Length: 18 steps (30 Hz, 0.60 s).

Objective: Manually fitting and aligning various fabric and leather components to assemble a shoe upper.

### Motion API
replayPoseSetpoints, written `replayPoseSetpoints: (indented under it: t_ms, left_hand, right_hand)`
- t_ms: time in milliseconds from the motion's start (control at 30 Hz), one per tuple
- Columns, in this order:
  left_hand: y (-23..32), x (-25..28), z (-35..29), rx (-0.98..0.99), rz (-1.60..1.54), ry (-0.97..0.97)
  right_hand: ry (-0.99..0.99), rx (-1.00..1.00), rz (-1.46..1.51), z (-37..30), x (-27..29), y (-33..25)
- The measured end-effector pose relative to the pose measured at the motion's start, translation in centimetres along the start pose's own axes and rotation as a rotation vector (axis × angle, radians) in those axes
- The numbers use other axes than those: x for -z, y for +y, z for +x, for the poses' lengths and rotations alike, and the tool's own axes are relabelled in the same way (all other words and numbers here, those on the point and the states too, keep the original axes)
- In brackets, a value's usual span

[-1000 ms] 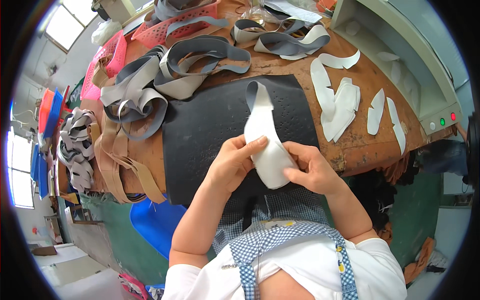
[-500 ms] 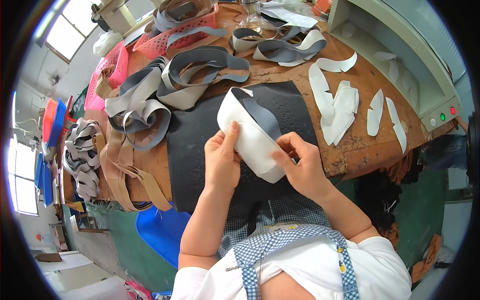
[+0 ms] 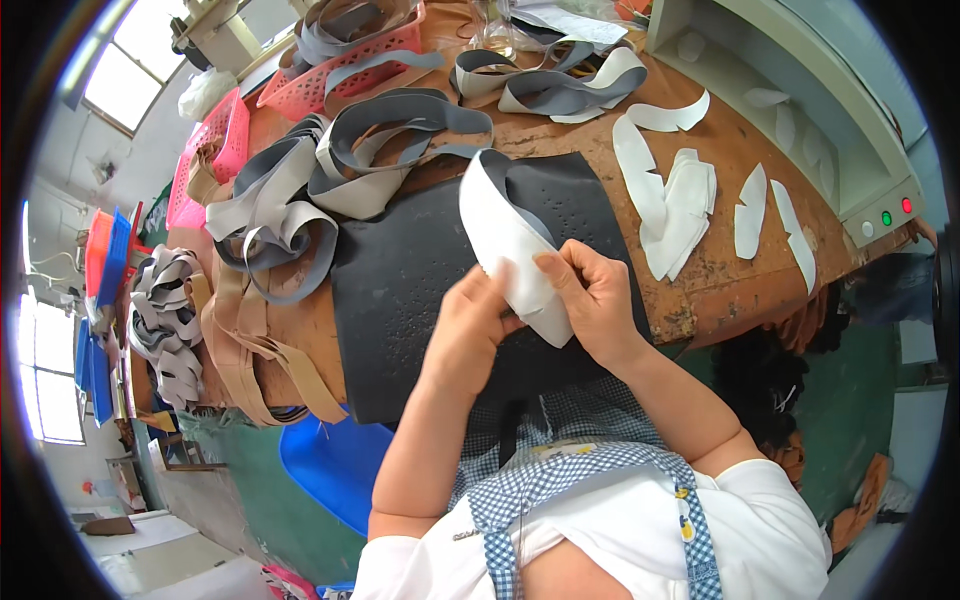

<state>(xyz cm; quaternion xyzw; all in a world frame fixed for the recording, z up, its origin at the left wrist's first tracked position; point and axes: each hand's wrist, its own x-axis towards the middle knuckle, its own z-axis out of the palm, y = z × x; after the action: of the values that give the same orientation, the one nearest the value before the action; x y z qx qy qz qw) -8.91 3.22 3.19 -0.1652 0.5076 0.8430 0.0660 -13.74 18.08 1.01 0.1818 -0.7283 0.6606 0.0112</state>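
Note:
Between my hands is a looped strip of material (image 3: 495,215), white on its outer face and grey-blue inside. My right hand (image 3: 595,300) pinches its right edge between thumb and fingers. At the lower left edge, my left hand (image 3: 470,325) is closed on the strip, its fingertips slightly smeared by motion. The loop is held up over a black mat (image 3: 400,270) with small holes pricked in it. To the right of the mat lie a small stack of white cut pieces (image 3: 685,200) and a long curved white piece (image 3: 632,150).
Looped grey and white strips (image 3: 410,120) heap up left and behind the mat, with tan strips (image 3: 235,340) hanging over the table's near edge. Pink baskets (image 3: 235,125) stand at the far left. A grey machine housing (image 3: 850,190) with lit buttons borders the right side.
The strip has turned in my hands and its top end has swung right. My left hand has shifted lower and to the right; my right hand has moved up slightly along the edge.

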Motion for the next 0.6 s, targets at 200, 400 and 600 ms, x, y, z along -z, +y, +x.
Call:
replayPoseSetpoints:
  t_ms: [200, 400, 600]
  left_hand:
    - [-0.8, 1.2, -1.5, -0.092, 0.007, -0.128]
    - [-1.5, -0.7, -2.1, -0.299, 0.079, 0.001]
    - [-1.9, -0.8, -1.8, -0.325, -0.076, 0.109]
  right_hand:
    - [0.048, -0.063, 0.098, 0.6, -1.0, 0.3]
    - [0.126, -0.029, 0.008, 1.0, -2.2, -0.2]
    - [0.136, -0.003, -0.023, 0.9, -2.6, -0.5]
